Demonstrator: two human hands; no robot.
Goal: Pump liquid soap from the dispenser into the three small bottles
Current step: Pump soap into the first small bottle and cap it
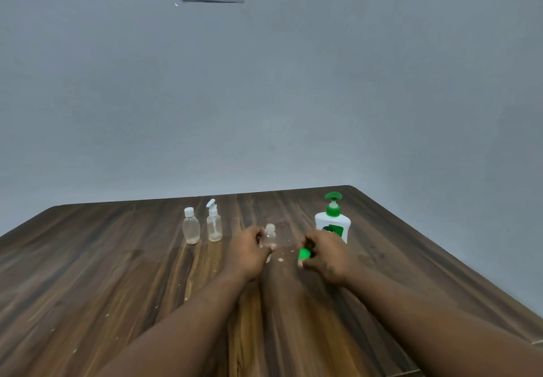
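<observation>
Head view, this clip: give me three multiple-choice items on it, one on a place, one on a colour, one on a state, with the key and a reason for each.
1. Where does the soap dispenser stand?
A. Just beyond the right hand
B. Left of the two capped bottles
C. At the near edge of the table

2. What colour is the cap in the right hand?
A. White
B. Green
C. Blue

3. What state is the small bottle in the left hand in?
A. Capped
B. Lying on its side
C. Upright with its neck open

Key: 1 A, it rises directly behind the right hand's knuckles. 2 B, bright green shows between the fingers. 3 C, its bare neck points up with no cap on it.
</observation>
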